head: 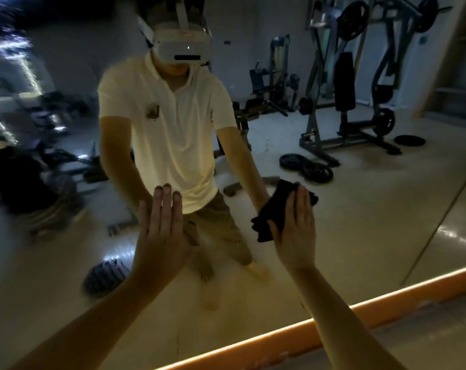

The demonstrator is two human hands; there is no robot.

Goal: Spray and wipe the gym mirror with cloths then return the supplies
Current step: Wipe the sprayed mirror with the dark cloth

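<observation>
Most of the cloth (273, 209) is hidden behind the right hand (296, 228) — only its dark edges show, above the fingertips and left of the thumb, so its full shape is not clear. This hand lies flat w/ straight fingers close together and presses the cloth on the mirror (373, 222). The left hand (159, 231), well apart to the left of it, is also flat on the glass w/ straight fingers and holds nothing. Its fingertips meet their own reflection. Both forearms are cut off by the bottom edge of the view. Left of the left hand the reflection is strongly blurred, esp. the dark shapes at the far side. Below this hand a dark round thing (103, 273) w/ stripes is reflected — I cannot tell what it is. Under both hands an orange strip (280, 333) runs along the mirror's foot. Above and right of the right hand the glass shows a weight machine (344, 102) and weight plates (306, 166) on the floor.
</observation>
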